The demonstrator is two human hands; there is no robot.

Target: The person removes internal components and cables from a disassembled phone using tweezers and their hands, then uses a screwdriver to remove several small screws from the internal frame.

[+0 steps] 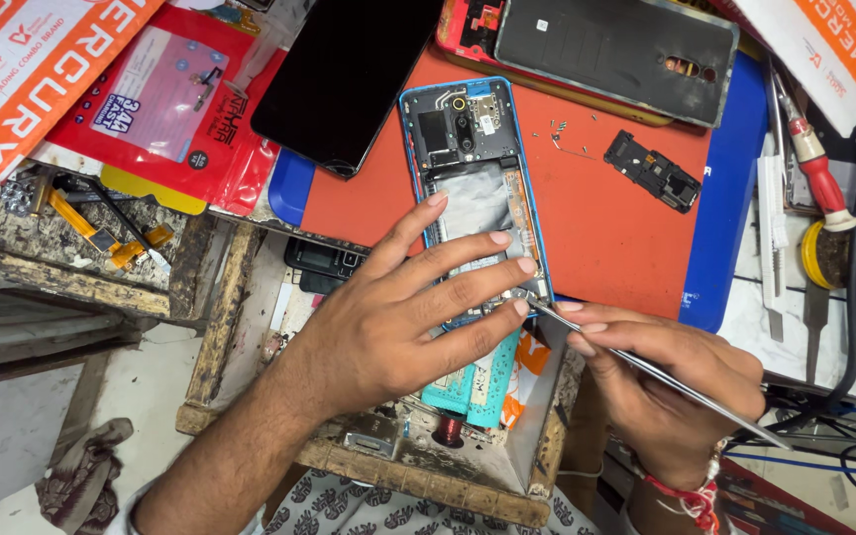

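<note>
Nearest, the left hand (398, 327) lies spread and flat, its fingers (468, 263) pressing on the lower half of an opened phone (473, 178) with a blue frame; it grips nothing, only pins the phone down. Beside it the right hand (666, 386), a red thread at its wrist, is closed around thin metal tweezers (646, 369), pinched between thumb and fingers, and the tip meets the phone's lower right corner just by the left fingertips. Below the hands an open wooden drawer (428, 476) holds teal packets and small parts.

The phone rests back-up on an orange mat (606, 228) on the tabletop, camera module toward the far end. Right of it on the mat sit a few loose screws (559, 134) and a small black part (652, 170). Farther off lie a dark screen panel (344, 69), a second opened phone (596, 45) with a red frame, and red packaging (165, 109) at left. A red-handled screwdriver (812, 159) lies at the right edge.
</note>
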